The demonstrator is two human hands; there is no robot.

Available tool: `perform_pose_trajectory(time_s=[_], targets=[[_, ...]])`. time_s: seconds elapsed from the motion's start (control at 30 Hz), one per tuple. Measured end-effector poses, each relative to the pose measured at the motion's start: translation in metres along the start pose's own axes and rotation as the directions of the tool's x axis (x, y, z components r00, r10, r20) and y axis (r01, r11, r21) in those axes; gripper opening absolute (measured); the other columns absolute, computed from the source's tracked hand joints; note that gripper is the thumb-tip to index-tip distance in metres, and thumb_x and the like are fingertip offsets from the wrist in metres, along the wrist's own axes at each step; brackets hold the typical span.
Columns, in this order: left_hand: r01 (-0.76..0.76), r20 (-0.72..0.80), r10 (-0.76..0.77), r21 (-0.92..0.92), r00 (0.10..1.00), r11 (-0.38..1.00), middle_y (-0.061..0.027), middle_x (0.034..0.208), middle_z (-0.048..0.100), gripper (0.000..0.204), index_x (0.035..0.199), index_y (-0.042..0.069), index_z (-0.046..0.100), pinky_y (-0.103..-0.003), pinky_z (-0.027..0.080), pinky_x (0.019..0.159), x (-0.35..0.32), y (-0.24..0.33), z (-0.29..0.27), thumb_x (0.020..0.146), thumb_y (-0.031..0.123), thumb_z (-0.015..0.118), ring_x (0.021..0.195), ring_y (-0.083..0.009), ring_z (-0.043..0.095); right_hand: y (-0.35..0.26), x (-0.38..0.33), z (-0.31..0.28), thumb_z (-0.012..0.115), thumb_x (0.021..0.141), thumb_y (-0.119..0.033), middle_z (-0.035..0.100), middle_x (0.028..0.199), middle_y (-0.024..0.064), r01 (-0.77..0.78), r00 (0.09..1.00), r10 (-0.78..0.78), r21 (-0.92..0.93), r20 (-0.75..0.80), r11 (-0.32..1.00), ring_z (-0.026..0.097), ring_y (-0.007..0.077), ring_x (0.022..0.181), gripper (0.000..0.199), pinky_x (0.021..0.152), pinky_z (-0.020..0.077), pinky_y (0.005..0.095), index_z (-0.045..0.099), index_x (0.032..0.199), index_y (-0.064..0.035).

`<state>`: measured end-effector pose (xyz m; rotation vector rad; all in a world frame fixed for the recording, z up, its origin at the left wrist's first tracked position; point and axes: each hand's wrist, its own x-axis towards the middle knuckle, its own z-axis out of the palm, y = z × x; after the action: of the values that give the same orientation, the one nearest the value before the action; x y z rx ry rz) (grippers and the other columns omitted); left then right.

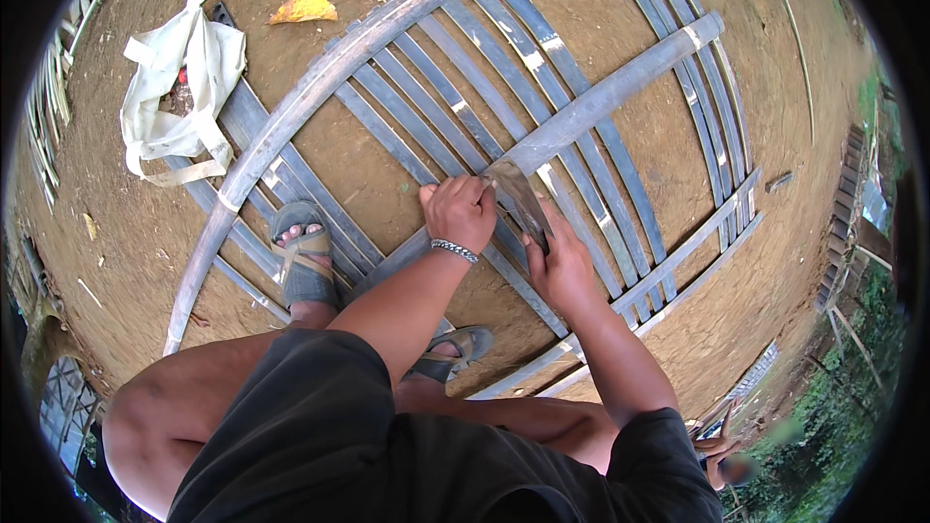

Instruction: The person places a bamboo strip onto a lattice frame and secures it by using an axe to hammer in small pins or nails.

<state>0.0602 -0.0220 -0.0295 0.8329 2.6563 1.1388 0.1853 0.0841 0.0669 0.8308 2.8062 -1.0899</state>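
A bamboo frame of dark slats lies on the ground before me, crossed by a thick round bamboo pole (620, 92). My left hand (459, 215), a chain bracelet at its wrist, is closed over the middle of this pole; the fingers' undersides are hidden. Just to its right, my right hand (564, 257) grips a broad-bladed knife (519, 190). The blade slants up and left, its far end lying at the pole beside my left knuckles. Several thin bamboo slats (504, 68) pass beneath the pole. A long curved bamboo piece (291, 116) crosses their far-left ends.
A white cloth bag (184, 87) rests at the far left, near a yellow leaf (303, 9). My sandalled left foot (308, 252) stands among the slats. More bamboo strips (668, 261) run across the near right. At the lower right edge another person (722, 450) is partly visible.
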Motion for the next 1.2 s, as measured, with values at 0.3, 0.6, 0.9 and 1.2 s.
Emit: perform_pose_trajectory(time_s=[0.3, 0.6, 0.9, 1.2], targets=[[0.008, 0.011, -0.007, -0.028, 1.000, 1.000, -0.0062, 0.071, 0.060, 0.013, 0.072, 0.011, 0.059, -0.042, 0.036, 0.073, 0.000, -0.001, -0.002, 0.074, 0.005, 0.070, 0.074, -0.0281, 0.062, -0.007, -0.004, 0.003, 0.071, 0.084, -0.002, 0.066, 0.109, 0.0193, -0.016, 1.000, 0.017, -0.056, 0.024, 0.998, 0.068, 0.0411, 0.088, 0.073, 0.073, 0.0574, 0.0482, 0.046, 0.153, -0.0125], [0.011, -0.001, -0.011, -0.051, 1.000, 0.999, -0.0062, 0.068, 0.057, 0.019, 0.070, 0.011, 0.055, -0.043, 0.036, 0.073, 0.001, 0.000, -0.001, 0.080, 0.008, 0.071, 0.072, -0.0282, 0.062, 0.000, -0.005, 0.010, 0.070, 0.086, -0.005, 0.067, 0.113, 0.0235, -0.030, 0.999, 0.030, -0.016, -0.012, 0.999, 0.069, 0.0444, 0.092, 0.071, 0.076, 0.0575, 0.0492, 0.046, 0.153, -0.0098], [0.034, 0.073, -0.026, -0.108, 0.997, 0.994, -0.0062, 0.080, 0.069, 0.007, 0.083, 0.012, 0.069, -0.042, 0.041, 0.080, -0.003, -0.007, -0.014, 0.087, 0.016, 0.073, 0.080, -0.0278, 0.066, -0.003, -0.005, 0.002, 0.070, 0.089, -0.005, 0.067, 0.117, 0.0257, -0.074, 0.997, 0.074, -0.026, 0.019, 0.997, 0.068, 0.0451, 0.101, 0.065, 0.082, 0.0569, 0.0490, 0.048, 0.151, -0.0066], [0.196, 0.118, -0.224, 0.211, 0.967, 0.958, -0.0083, 0.081, 0.068, 0.024, 0.080, 0.012, 0.066, -0.045, 0.041, 0.078, -0.039, -0.047, -0.056, 0.097, 0.029, 0.068, 0.081, -0.0296, 0.065, 0.000, -0.033, -0.006, 0.068, 0.095, -0.011, 0.065, 0.126, 0.0313, -0.144, 0.989, 0.142, 0.053, 0.041, 0.988, 0.066, 0.0477, 0.111, 0.050, 0.091, 0.0545, 0.0504, 0.052, 0.142, -0.0014]])
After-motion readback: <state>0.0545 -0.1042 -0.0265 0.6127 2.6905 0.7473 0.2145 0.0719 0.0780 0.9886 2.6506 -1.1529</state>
